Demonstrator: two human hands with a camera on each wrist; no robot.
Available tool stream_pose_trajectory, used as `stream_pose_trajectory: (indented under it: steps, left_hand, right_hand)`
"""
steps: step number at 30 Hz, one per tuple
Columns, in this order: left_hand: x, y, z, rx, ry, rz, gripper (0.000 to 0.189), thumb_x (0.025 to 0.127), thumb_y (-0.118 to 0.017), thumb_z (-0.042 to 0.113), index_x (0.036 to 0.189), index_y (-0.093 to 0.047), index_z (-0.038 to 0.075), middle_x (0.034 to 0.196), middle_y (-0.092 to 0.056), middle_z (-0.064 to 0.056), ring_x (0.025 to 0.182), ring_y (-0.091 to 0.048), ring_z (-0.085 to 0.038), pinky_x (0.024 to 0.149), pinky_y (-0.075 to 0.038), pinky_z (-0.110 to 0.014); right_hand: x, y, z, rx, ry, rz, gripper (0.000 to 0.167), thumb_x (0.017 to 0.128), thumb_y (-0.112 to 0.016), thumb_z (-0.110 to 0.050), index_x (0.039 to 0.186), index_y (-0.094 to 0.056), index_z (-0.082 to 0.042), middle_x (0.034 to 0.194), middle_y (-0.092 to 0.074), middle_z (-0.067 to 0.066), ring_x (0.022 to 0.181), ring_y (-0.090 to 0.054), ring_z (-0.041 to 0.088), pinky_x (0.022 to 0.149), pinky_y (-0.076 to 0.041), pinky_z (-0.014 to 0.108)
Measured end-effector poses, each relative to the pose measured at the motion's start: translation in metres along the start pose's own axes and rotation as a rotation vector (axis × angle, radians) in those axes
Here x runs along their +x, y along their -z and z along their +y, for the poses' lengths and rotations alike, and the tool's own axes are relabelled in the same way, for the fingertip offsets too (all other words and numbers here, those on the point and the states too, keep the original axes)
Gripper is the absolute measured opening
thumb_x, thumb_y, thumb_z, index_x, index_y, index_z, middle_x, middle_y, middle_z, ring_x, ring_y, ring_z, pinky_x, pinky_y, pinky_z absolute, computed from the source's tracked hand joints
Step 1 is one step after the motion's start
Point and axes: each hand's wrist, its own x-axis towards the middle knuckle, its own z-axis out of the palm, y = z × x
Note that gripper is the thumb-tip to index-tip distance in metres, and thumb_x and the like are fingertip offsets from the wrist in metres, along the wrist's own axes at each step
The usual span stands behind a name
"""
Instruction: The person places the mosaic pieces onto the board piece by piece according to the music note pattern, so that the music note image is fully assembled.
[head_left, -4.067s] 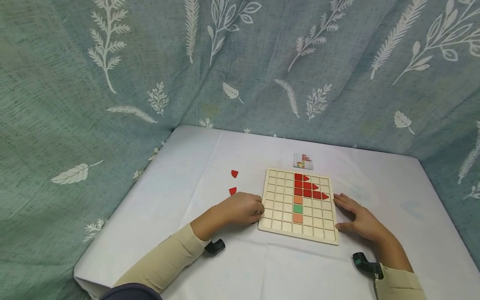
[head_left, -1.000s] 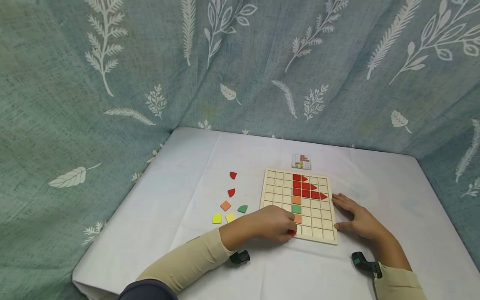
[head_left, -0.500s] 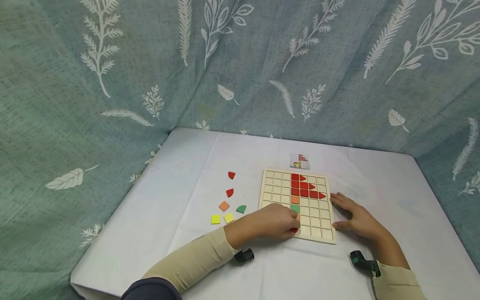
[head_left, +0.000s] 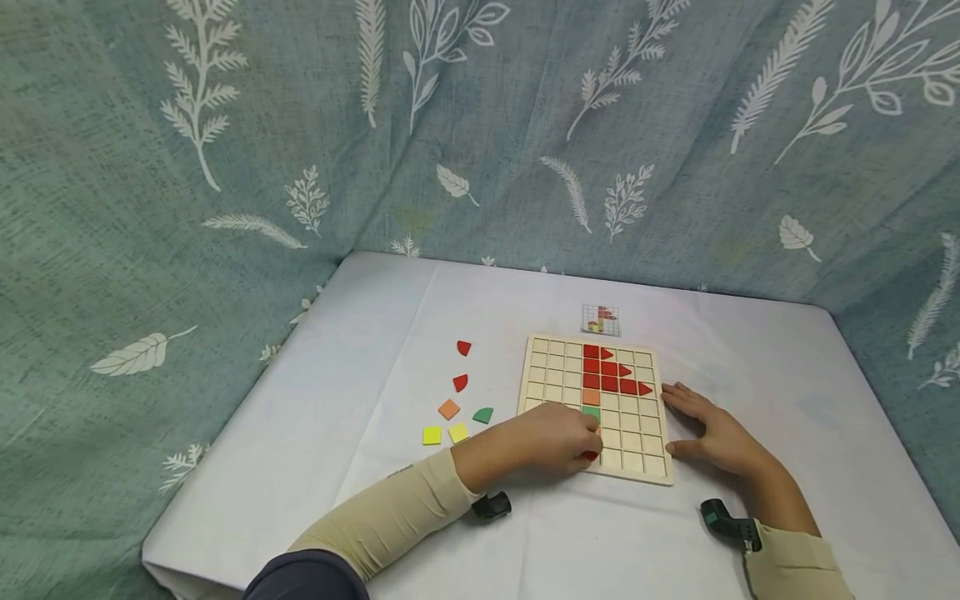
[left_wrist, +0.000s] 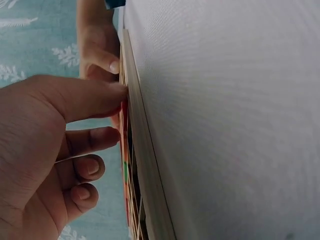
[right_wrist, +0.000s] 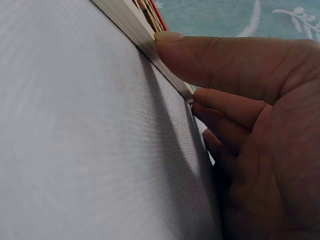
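Observation:
A pale wooden grid board [head_left: 553, 375] lies on the white table. My left hand [head_left: 551, 437] reaches over its front edge and pinches a small red piece [head_left: 591, 455] at the front row, below the column of orange and green squares. Most of that piece is hidden by the fingers. In the left wrist view, the thumb and index finger of my left hand [left_wrist: 65, 130] come down close over the board. My right hand [head_left: 712, 433] rests against the board's right edge, fingers extended; in the right wrist view its thumb [right_wrist: 200, 62] touches the side.
Left of the board lie two red quarter-circles [head_left: 464, 348], an orange square [head_left: 448, 409], a green quarter-circle [head_left: 483, 415] and two yellow squares [head_left: 432, 436]. Behind the board is a small pattern card [head_left: 601, 320]. Red pieces [head_left: 610, 368] fill several upper cells.
My left hand has moved from the board's left side to its front row, bringing the red piece, and lately shifted slightly right. My right hand stays at the edge.

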Motion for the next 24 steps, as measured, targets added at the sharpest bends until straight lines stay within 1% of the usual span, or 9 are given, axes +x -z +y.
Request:
stream_pose_trajectory:
  steps: [4,9,11,16,18,24]
  left_hand:
    - [0.0000,0.0022,-0.0005,-0.006,-0.013,0.004,0.007,0.090,-0.065,0.030,0.083,-0.065,0.028,0.077,-0.044,0.012,0.064,-0.043,-0.003,0.053,-0.035,-0.022]
    - [0.0038,0.0042,0.0000,-0.003,-0.061,0.023,0.011,0.093,-0.060,0.025,0.085,-0.066,0.030,0.078,-0.044,0.011,0.064,-0.042,-0.003,0.052,-0.034,-0.022]
    - [0.0055,0.0044,0.0002,0.004,-0.076,0.021,0.013,0.093,-0.059,0.024,0.084,-0.067,0.031,0.078,-0.044,0.011,0.065,-0.041,-0.004,0.051,-0.033,-0.022]
    - [0.0069,0.0046,-0.0007,0.013,-0.058,-0.007,0.013,0.092,-0.061,0.025,0.083,-0.068,0.032,0.079,-0.044,0.011,0.064,-0.042,-0.004,0.051,-0.033,-0.023]
    - [0.0072,0.0045,-0.0014,0.009,-0.047,-0.015,0.012,0.092,-0.062,0.026,0.086,-0.069,0.033,0.080,-0.045,0.011,0.065,-0.043,-0.004,0.051,-0.034,-0.023]
    - [0.0072,0.0042,-0.0038,0.002,-0.050,-0.020,0.011,0.092,-0.062,0.027,0.088,-0.069,0.033,0.082,-0.046,0.011,0.066,-0.044,-0.004,0.052,-0.036,-0.023]
  right_hand:
    - [-0.0003,0.0001,-0.0002,-0.002,0.001,0.000,0.088,0.072,-0.081,-0.031,0.146,-0.042,-0.003,0.155,-0.029,0.016,0.143,-0.015,0.040,0.104,-0.015,0.068]
    - [-0.0002,-0.0006,-0.0012,0.007,-0.015,0.000,0.088,0.072,-0.081,-0.030,0.146,-0.042,-0.004,0.155,-0.029,0.015,0.144,-0.015,0.040,0.105,-0.014,0.067]
    - [0.0001,-0.0011,-0.0016,0.012,-0.026,-0.003,0.088,0.072,-0.082,-0.031,0.147,-0.042,-0.004,0.155,-0.029,0.015,0.144,-0.014,0.040,0.105,-0.014,0.067]
    - [0.0004,-0.0017,-0.0025,0.016,-0.037,-0.010,0.089,0.072,-0.082,-0.032,0.147,-0.041,-0.005,0.156,-0.027,0.015,0.144,-0.014,0.040,0.104,-0.014,0.068]
    - [0.0003,-0.0012,-0.0024,0.011,-0.035,-0.008,0.089,0.072,-0.082,-0.031,0.147,-0.041,-0.005,0.156,-0.027,0.015,0.144,-0.014,0.040,0.104,-0.014,0.068]
    - [0.0001,-0.0003,-0.0025,0.012,-0.037,-0.005,0.090,0.072,-0.082,-0.031,0.147,-0.041,-0.005,0.156,-0.027,0.014,0.144,-0.013,0.039,0.104,-0.014,0.068]
